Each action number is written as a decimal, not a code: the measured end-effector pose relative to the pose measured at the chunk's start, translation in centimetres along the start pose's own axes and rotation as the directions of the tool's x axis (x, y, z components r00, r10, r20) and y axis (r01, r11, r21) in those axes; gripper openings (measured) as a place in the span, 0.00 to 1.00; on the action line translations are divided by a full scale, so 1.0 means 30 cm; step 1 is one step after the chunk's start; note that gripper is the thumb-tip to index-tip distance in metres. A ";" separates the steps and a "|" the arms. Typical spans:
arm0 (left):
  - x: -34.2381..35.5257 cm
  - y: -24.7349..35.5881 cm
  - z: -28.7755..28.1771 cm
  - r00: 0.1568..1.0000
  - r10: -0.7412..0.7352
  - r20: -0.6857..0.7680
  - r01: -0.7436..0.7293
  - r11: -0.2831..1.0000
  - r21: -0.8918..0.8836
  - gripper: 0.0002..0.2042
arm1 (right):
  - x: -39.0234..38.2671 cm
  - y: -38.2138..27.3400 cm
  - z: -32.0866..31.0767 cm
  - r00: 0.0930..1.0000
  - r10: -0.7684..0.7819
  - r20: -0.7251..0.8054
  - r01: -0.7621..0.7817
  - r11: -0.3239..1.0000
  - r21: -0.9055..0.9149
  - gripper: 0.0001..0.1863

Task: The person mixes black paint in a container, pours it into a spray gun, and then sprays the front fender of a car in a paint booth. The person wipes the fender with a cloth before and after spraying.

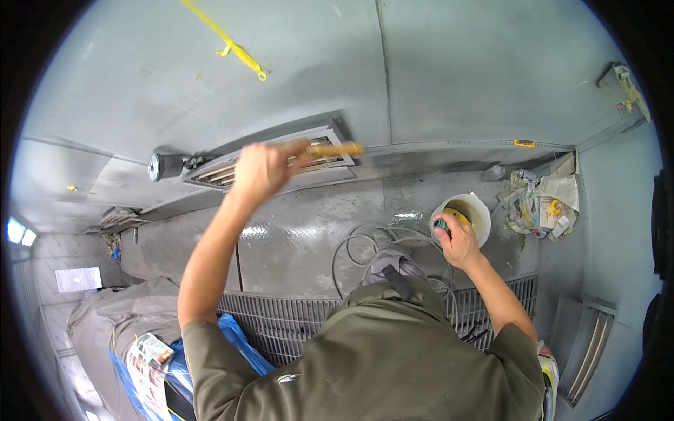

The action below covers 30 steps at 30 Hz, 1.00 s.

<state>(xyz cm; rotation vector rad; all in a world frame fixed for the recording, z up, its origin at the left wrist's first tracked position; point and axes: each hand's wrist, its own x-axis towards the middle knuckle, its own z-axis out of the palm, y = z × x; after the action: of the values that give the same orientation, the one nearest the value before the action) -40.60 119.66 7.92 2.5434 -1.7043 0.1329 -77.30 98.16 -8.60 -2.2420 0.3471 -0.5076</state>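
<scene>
My left hand (263, 170) is raised in front of a slatted vent (228, 172) on the grey wall. Its fingers are closed on a narrow yellow-tan piece (337, 149), blurred, which points right; I cannot tell its exact kind. Lower on the right, my right hand (460, 242) is closed around a teal-and-dark tool (441, 226) at the edge of a white bucket (479, 223). Beside that hand a yellow rounded part (459, 208) shows within the bucket's outline. Whether it belongs to the tool or lies in the bucket, I cannot tell.
A grey hose (340, 270) lies coiled on the wet-looking floor, near a metal grate (281, 319). Crumpled paper and plastic (537, 203) fill the right corner. A yellow strap (242, 56) is on the wall. Grey sheeting (105, 326) covers something bulky at left.
</scene>
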 end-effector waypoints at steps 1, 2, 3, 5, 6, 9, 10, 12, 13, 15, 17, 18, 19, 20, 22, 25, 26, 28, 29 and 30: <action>0.082 -0.078 0.009 0.999 0.003 0.042 -0.007 0.995 0.102 0.19 | 0.018 -0.005 0.015 1.000 0.021 0.013 -0.021 0.999 0.042 0.16; 0.163 -0.141 0.037 0.999 0.036 0.025 -0.039 0.993 0.112 0.19 | 0.032 -0.022 0.046 0.991 0.093 0.099 -0.097 0.994 0.041 0.16; 0.237 -0.194 0.076 0.993 0.088 0.081 -0.100 0.983 0.154 0.19 | 0.043 -0.043 0.075 0.955 0.190 0.228 -0.194 0.981 -0.009 0.16; 0.344 -0.232 0.194 0.976 0.039 0.216 -0.096 0.961 0.258 0.16 | 0.072 -0.087 0.145 0.974 0.079 0.215 -0.088 0.995 0.035 0.16; 0.379 -0.238 0.253 0.975 0.053 0.217 -0.115 0.952 0.284 0.15 | 0.089 -0.105 0.174 0.979 0.032 0.204 -0.048 0.996 0.074 0.16; 0.411 -0.214 0.405 0.966 0.020 0.258 -0.114 0.927 0.357 0.15 | 0.126 -0.146 0.223 0.980 -0.030 0.197 0.001 0.990 0.143 0.18; 0.364 -0.223 0.432 0.992 0.122 0.020 -0.122 0.945 0.304 0.16 | 0.133 -0.154 0.227 0.982 -0.004 0.187 -0.025 0.988 0.155 0.18; 0.219 -0.246 0.475 0.945 0.098 -0.311 -0.078 0.994 0.077 0.20 | 0.137 -0.175 0.250 0.976 0.063 0.209 -0.106 0.974 0.199 0.18; 0.113 -0.293 0.487 0.926 -0.009 -0.377 -0.043 0.991 -0.129 0.22 | 0.140 -0.183 0.264 0.967 0.107 0.232 -0.158 0.963 0.216 0.19; -0.115 -0.461 0.499 0.772 -0.301 -0.560 0.213 0.952 -0.218 0.31 | 0.142 -0.214 0.314 0.996 -0.030 0.087 0.015 0.985 0.170 0.22; -0.292 -0.743 0.514 0.328 -0.633 -0.701 0.474 0.752 -0.457 0.42 | 0.142 -0.267 0.381 0.994 -0.104 0.023 0.094 0.956 0.276 0.28; -0.362 -0.899 0.522 0.017 -0.777 -0.629 0.544 0.535 -0.646 0.47 | 0.144 -0.301 0.424 0.993 -0.118 0.009 0.110 0.947 0.301 0.29; -0.423 -1.054 0.529 -0.286 -0.832 -0.475 0.525 0.279 -0.804 0.52 | 0.156 -0.337 0.467 0.993 -0.096 0.063 0.079 0.971 0.227 0.29; -0.470 -1.198 0.530 -0.227 -0.832 -0.506 0.593 0.294 -0.750 0.54 | 0.168 -0.383 0.513 0.991 -0.117 0.070 0.102 0.976 0.195 0.29; -0.509 -1.380 0.557 -0.079 -0.900 -0.428 0.491 0.339 -0.802 0.56 | 0.206 -0.489 0.597 0.981 -0.172 0.088 0.165 0.983 0.082 0.28; -0.484 -1.464 0.553 -0.062 -0.951 -0.303 0.382 0.258 -0.887 0.49 | 0.282 -0.647 0.700 0.942 -0.314 0.120 0.300 0.946 0.123 0.28; -0.476 -1.445 0.533 -0.076 -0.952 -0.296 0.351 0.252 -0.902 0.48 | 0.312 -0.694 0.736 0.923 -0.373 0.090 0.363 0.925 0.110 0.28; -0.451 -1.386 0.454 -0.086 -0.942 -0.323 0.260 0.292 -0.921 0.45 | 0.385 -0.774 0.785 0.924 -0.369 0.105 0.356 0.926 0.127 0.29; -0.442 -1.363 0.394 -0.117 -0.900 -0.421 0.224 0.389 -0.894 0.40 | 0.409 -0.814 0.803 0.923 -0.375 0.092 0.357 0.920 0.164 0.29; -0.456 -1.348 0.321 -0.084 -0.855 -0.511 0.110 0.502 -0.858 0.39 | 0.443 -0.847 0.819 0.933 -0.345 0.102 0.320 0.926 0.203 0.27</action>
<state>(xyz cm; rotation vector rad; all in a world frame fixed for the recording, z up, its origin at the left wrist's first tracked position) -8.10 146.48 -3.85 1.5676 0.0095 0.8171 -52.08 125.18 -0.93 -2.1477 -0.1524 -0.5344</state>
